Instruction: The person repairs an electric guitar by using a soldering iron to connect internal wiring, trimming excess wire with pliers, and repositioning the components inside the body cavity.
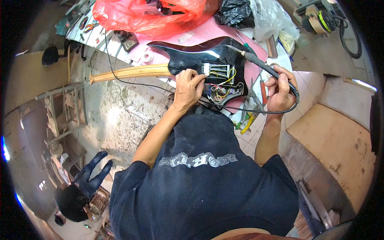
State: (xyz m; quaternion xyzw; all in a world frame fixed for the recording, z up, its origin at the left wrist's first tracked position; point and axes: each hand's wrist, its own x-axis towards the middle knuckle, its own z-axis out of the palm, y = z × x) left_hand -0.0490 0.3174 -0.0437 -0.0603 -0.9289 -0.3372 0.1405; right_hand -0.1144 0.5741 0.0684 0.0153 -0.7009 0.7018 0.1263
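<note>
A black electric guitar (pixel 200 54) lies face down on the bench, its pale wooden neck (pixel 132 73) pointing left. Two cavities in its back are open: one shows the tremolo springs (pixel 218 69), the other holds wiring (pixel 222 91) in several colours. My left hand (pixel 188 90) rests on the guitar's back, thumb and fingertips pinched beside the spring cavity near a yellow wire; what they hold is hidden. In my right hand (pixel 282 90) is a soldering iron (pixel 256 60), gripped by its dark handle, with its tip over the guitar's upper edge. Its black cord loops below the hand.
Red plastic bag (pixel 152 18), black bag (pixel 235 14) and clear bag (pixel 272 20) crowd the bench's far side. A solder spool (pixel 148 58) sits by the guitar. A red-handled tool (pixel 263 92) and yellow-handled pliers (pixel 248 124) lie at right. Another person (pixel 80 188) is at lower left.
</note>
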